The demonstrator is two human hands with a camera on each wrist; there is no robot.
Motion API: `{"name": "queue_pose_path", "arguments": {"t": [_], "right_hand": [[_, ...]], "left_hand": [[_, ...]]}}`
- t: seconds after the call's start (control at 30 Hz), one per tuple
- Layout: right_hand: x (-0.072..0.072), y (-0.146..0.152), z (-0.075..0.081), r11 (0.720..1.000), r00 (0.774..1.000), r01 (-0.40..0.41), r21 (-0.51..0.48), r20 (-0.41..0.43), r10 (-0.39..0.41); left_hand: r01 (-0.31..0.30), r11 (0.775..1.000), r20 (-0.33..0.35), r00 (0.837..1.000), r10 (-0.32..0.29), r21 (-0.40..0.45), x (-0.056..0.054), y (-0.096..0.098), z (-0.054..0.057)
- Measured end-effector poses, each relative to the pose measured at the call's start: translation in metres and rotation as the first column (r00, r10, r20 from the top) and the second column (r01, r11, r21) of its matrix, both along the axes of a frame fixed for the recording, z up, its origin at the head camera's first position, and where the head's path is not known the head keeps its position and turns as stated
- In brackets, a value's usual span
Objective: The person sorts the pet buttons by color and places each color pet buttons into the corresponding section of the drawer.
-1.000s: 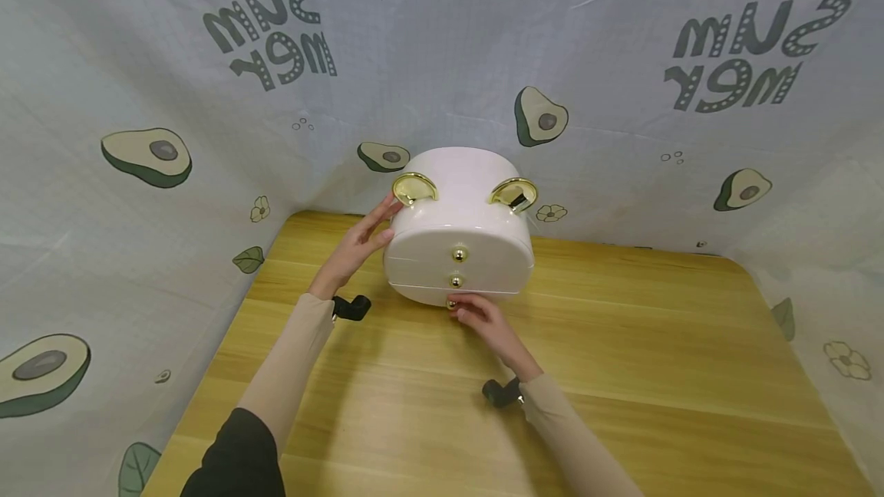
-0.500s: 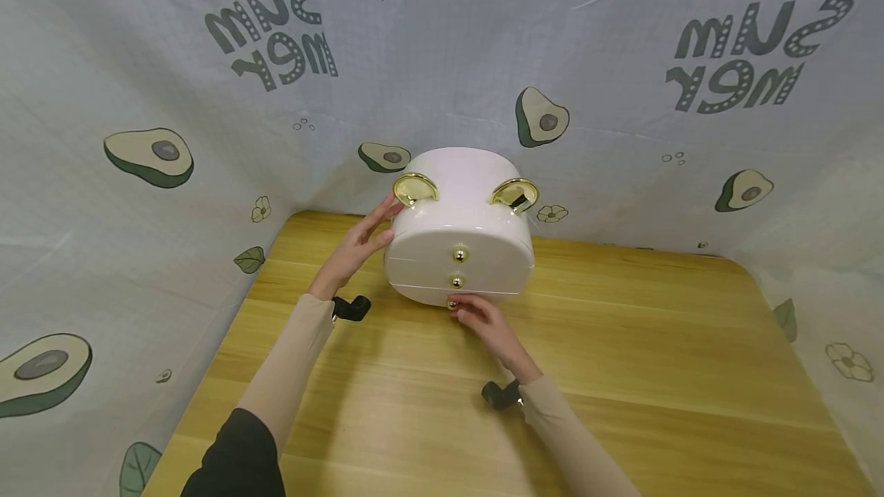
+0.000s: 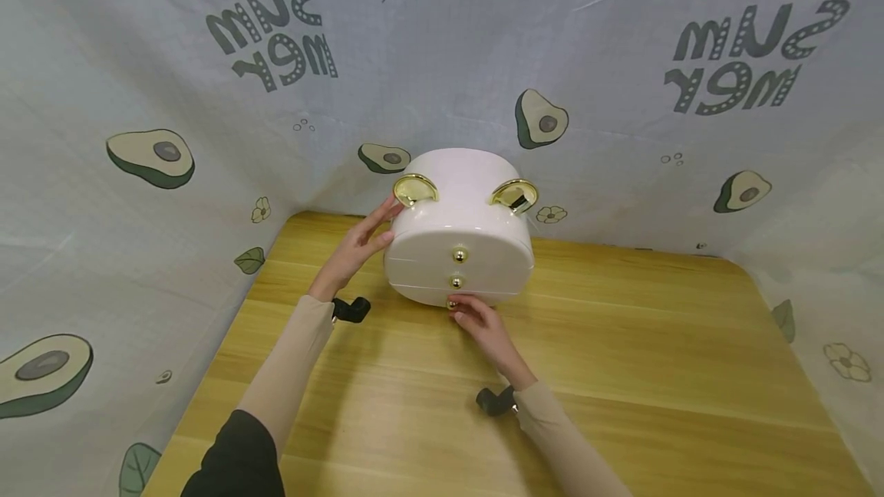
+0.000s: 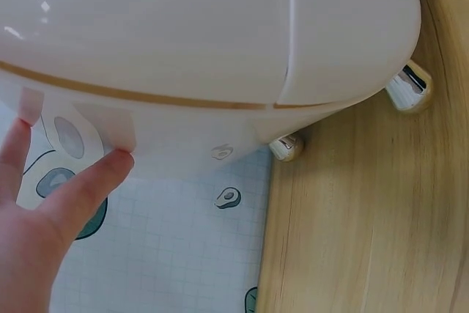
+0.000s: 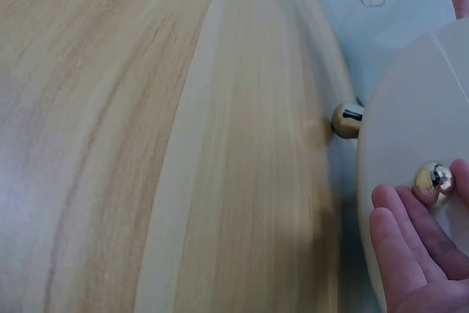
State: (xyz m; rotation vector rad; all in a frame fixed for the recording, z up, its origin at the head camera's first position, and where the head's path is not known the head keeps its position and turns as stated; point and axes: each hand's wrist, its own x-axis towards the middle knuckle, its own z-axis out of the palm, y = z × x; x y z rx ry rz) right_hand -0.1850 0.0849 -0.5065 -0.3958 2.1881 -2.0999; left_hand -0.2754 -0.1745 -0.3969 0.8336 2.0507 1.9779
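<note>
A glossy white drawer box [image 3: 461,194] with two gold ear shapes stands on the wooden table against the cloth. Three round gold knobs run down its front. My left hand [image 3: 351,253] touches the box's left side, and the left wrist view shows straight fingertips [image 4: 117,159] against that wall. At the lowest gold knob [image 5: 433,184] is my right hand [image 3: 486,332], pinching it between thumb and fingers. The bottom drawer front lies flush with the box, as far as the head view shows. Small gold feet [image 4: 410,87] hold the box off the table.
A pale cloth [image 3: 442,44] printed with avocados and mirrored lettering hangs close behind the box and along both sides. The wooden table [image 3: 656,328] extends to the front and right. A black wrist mount [image 3: 352,310] sits on each forearm.
My right wrist has shifted slightly left and toward me, while its fingers stay at the lowest knob. The left hand and the box have not visibly moved.
</note>
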Motion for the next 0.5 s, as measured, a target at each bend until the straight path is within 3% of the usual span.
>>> {"name": "queue_pose_path", "arguments": {"t": [0.27, 0.5], "right_hand": [[0.001, 0.001, 0.0, 1.0, 0.999, 0.019, 0.011, -0.03, -0.018], [0.009, 0.011, 0.002, 0.997, 0.999, -0.035, 0.073, -0.002, 0.036]], "left_hand": [[0.006, 1.0, 0.001, 1.0, -0.006, 0.007, 0.0, 0.003, 0.001], [-0.035, 0.999, -0.032, 0.999, 0.035, -0.001, 0.004, 0.001, -0.001]]}}
